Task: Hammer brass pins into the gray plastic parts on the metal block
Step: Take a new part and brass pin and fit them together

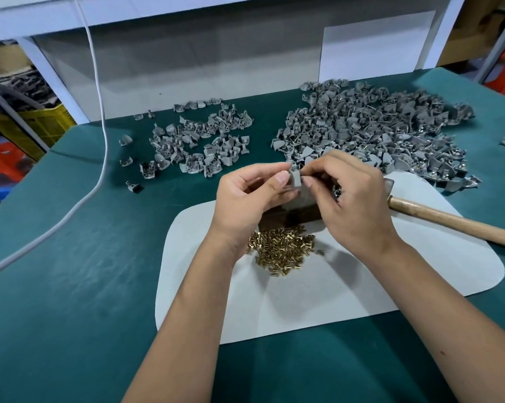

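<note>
Your left hand (252, 189) and right hand (344, 196) pinch one gray part (297, 179), seemingly seating a pin; next, grab the hammer (449, 221) at three o'clock.

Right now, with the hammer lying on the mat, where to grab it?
Grip the hammer by its bare wooden handle, coming from the right. The handle lies flat and juts out toward the right edge; the head end is tucked behind the right hand.

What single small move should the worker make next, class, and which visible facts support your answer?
Probably seat a brass pin in the gray plastic part, then lower it onto the metal block. Both the left hand and right hand pinch the part above the block, and the hammer lies untouched beside them.
</note>
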A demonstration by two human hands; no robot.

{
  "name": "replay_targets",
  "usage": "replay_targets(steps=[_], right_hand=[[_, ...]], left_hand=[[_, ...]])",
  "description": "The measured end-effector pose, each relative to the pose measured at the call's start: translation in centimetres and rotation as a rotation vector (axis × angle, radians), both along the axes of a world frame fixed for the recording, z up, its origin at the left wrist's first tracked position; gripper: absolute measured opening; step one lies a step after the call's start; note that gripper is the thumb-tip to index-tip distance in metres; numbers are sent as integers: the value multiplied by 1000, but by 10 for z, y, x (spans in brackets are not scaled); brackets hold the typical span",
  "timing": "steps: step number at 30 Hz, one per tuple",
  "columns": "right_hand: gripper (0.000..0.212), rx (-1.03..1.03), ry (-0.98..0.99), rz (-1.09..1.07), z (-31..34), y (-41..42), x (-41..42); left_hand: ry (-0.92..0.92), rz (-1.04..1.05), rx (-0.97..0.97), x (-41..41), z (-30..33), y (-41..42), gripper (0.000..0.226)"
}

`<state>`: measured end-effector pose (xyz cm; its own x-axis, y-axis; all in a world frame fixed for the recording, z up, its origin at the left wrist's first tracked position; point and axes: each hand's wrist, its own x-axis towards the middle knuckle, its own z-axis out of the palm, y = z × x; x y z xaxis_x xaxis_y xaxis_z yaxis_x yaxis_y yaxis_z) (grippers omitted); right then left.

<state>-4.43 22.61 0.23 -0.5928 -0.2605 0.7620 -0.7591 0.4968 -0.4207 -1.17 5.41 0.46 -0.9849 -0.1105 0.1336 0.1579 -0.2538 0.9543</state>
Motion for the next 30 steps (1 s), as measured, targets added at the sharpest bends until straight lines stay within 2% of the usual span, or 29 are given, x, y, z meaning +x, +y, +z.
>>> replay_targets(steps=[3, 6, 13, 23, 27, 30], right_hand=[[2, -25, -35, -34, 0, 1, 0], [2, -32, -69, -34, 0, 0, 1], [4, -45, -84, -76, -1, -5, 6], [6, -44, -81, -131, -2, -10, 13], [6, -52, -93, -154, -3, -11, 13], [9, -47, -128, -169, -2, -12, 14]], left_hand=[[91, 78, -168, -1, -1, 4, 27], [121, 133, -254, -2, -1, 9, 29], [86, 171, -224, -1, -2, 14, 19], [23, 221, -224, 0, -6, 23, 20], [38, 235, -274, -1, -7, 24, 22], [119, 246, -441, -1, -8, 23, 26]])
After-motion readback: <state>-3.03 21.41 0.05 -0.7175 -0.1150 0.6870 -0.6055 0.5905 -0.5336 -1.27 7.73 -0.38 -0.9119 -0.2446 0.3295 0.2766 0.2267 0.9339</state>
